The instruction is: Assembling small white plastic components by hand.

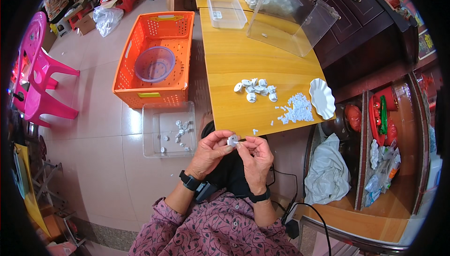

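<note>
Just off the table's near edge, my left hand [211,154] pinches a small round white plastic part [232,140] between thumb and fingers. My right hand [254,158] meets it from the right, thumb and forefinger closed on a tiny white piece [237,142] at the part's side. Farther up on the yellow table [225,64] lies a cluster of similar round white parts [255,89]. To their right spreads a pile of tiny white pieces [297,110], with a few strays near the edge. A white scalloped dish [322,99] stands beside that pile.
On the floor at left, a clear bin [154,139] holds several white parts. Behind it stands an orange crate [152,94] with a purple-tinted basin [155,64]. Clear containers [227,11] occupy the table's far end. Shelves with bags [328,171] flank the right; a pink chair [44,68] stands far left.
</note>
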The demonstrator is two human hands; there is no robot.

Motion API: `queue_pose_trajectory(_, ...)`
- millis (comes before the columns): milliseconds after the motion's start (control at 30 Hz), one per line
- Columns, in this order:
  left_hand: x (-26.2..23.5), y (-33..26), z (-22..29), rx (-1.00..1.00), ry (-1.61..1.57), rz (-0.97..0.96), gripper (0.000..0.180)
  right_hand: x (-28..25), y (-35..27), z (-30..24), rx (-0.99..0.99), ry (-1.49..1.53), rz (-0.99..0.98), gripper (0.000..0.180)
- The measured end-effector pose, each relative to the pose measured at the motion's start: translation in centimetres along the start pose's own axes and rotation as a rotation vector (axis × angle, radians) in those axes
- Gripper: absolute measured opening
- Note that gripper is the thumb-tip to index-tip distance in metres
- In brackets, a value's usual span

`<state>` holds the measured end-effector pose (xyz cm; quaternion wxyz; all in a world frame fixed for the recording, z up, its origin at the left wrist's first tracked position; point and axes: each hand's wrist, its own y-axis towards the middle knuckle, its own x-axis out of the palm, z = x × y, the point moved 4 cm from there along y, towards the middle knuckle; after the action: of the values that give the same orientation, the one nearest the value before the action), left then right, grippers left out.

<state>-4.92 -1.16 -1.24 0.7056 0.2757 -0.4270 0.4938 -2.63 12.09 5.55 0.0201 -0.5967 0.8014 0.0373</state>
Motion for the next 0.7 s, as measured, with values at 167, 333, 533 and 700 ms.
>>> queue_pose_trajectory(167, 0.02, 0.02, -0.07, 0.0, 0.005, 0.005, 0.038, -0.01, -0.12, 0.12, 0.006, -0.022, 0.012, 0.023)
queue_pose_trajectory(333, -0.16, 0.06, -0.15, 0.028, 0.032, -0.026, 0.039, 0.37, -0.37, 0.12, -0.028, -0.057, 0.006, 0.023)
queue_pose_trajectory(533, 0.14, 0.02, -0.01, 0.013, 0.049, -0.007, 0.038, 0.07, -0.26, 0.37, -0.048, -0.12, 0.017, 0.02)
queue_pose_trajectory(700, 0.02, 0.1, -0.06, 0.027, 0.085, -0.016, 0.037, 0.17, -0.5, -0.5, -0.148, -0.268, 0.003, 0.019)
